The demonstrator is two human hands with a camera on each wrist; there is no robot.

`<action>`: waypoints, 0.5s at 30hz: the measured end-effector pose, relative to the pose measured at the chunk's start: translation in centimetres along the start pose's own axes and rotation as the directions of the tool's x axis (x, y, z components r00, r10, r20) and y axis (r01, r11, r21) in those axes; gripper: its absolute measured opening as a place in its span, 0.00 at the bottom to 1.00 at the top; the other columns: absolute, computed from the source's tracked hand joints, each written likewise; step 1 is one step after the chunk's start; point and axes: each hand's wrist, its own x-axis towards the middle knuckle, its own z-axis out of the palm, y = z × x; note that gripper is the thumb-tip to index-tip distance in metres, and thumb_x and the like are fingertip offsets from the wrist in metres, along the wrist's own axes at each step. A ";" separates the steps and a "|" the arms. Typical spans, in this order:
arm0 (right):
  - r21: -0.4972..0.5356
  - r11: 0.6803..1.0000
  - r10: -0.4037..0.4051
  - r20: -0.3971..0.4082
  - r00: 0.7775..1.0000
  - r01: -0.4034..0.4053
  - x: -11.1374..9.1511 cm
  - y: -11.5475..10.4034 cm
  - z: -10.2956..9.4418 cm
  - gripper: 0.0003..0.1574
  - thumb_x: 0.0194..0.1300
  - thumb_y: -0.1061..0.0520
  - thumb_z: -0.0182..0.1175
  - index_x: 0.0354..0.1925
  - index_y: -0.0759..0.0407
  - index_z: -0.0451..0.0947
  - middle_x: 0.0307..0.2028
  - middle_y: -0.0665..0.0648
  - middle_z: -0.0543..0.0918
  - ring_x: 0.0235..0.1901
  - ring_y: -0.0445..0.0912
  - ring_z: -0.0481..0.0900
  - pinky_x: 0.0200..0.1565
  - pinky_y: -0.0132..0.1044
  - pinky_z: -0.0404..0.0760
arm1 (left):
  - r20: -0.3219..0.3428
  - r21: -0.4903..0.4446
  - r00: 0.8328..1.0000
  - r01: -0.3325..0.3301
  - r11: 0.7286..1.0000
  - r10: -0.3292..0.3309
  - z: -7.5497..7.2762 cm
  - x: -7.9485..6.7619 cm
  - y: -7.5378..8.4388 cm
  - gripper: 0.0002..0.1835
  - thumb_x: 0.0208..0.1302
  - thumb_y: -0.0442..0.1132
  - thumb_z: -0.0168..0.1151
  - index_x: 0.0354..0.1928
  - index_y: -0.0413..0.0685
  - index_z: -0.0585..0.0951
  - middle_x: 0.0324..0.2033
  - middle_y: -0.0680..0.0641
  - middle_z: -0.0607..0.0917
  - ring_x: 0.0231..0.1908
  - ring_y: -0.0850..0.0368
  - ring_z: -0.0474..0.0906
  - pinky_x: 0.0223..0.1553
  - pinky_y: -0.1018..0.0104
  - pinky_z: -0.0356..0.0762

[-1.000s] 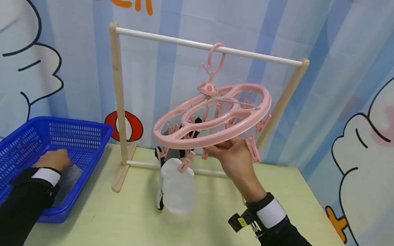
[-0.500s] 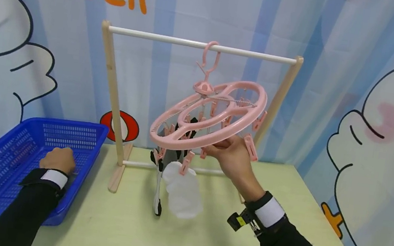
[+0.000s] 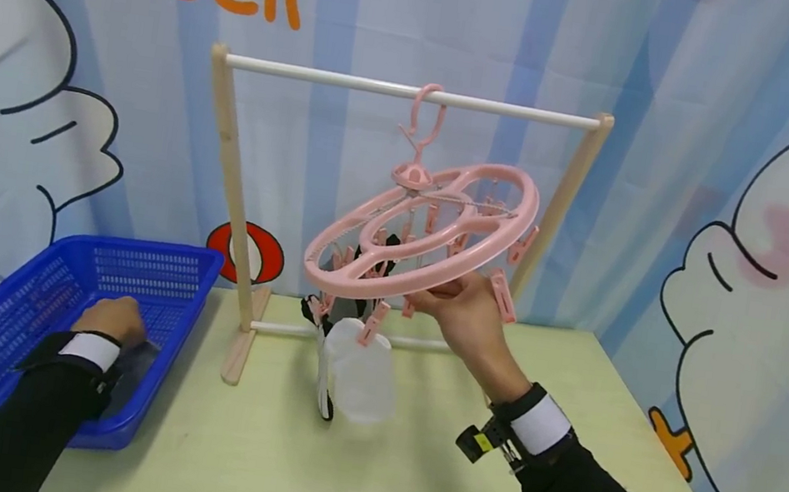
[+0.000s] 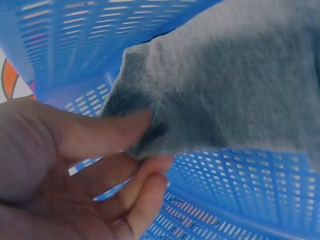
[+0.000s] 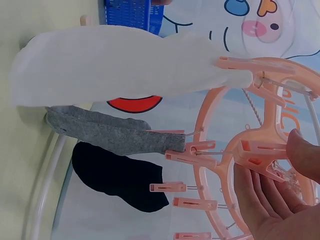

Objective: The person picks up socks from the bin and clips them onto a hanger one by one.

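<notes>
My left hand (image 3: 113, 322) is inside the blue basket (image 3: 159, 247), pinching the edge of a grey sock (image 4: 240, 85) between thumb and fingers. In the head view that hand covers most of the sock. A round pink clip hanger (image 3: 330, 271) hangs tilted by its hook. My right hand (image 3: 471, 320) is under its near rim, with thumb and fingers around a pink clothespin (image 5: 262, 150). From other clips hang a white sock (image 5: 110, 65), a grey sock (image 5: 115, 132) and a black sock (image 5: 117, 175).
A wooden rack with a white top rail (image 3: 327, 78) stands toward the back of the pale table (image 3: 242, 468) and bears the hanger. The basket stands left of the rack. A printed curtain (image 3: 427, 15) closes off the back.
My left hand shifts slightly right in the basket, then back left, with grey cloth showing beside it again. The hanging white sock swings a little. My right hand keeps its place at the hanger.
</notes>
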 end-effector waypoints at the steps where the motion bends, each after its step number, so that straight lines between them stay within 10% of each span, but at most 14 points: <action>1: -0.002 1.000 0.005 -0.004 1.000 -0.005 0.0 -0.1 0.0 0.15 0.64 0.64 0.64 0.49 0.65 0.81 0.38 0.60 0.86 0.40 0.45 0.84 0.46 0.43 0.82 | -0.005 0.000 1.000 -0.024 1.000 0.024 0.0 -0.1 0.1 0.07 0.59 0.32 0.58 0.29 0.32 0.77 0.34 0.26 0.77 0.33 0.36 0.74 0.35 0.43 0.76; 9: -0.035 0.999 0.035 0.002 0.999 -0.035 -0.8 -2.7 0.4 0.15 0.65 0.69 0.61 0.51 0.71 0.78 0.41 0.66 0.85 0.43 0.49 0.83 0.47 0.45 0.82 | -0.172 -0.001 0.981 -0.093 0.996 0.091 0.1 0.1 0.0 0.13 0.47 0.36 0.75 0.24 0.33 0.80 0.28 0.28 0.80 0.28 0.36 0.77 0.25 0.44 0.78; 15: -0.047 0.999 0.025 -0.001 1.000 -0.025 -0.2 -0.6 0.1 0.15 0.64 0.65 0.63 0.50 0.66 0.80 0.40 0.62 0.86 0.41 0.46 0.84 0.47 0.45 0.81 | -0.376 0.026 0.879 -0.305 0.952 0.292 -1.3 -0.7 1.3 0.12 0.47 0.27 0.70 0.15 0.40 0.77 0.15 0.44 0.77 0.18 0.48 0.73 0.15 0.54 0.73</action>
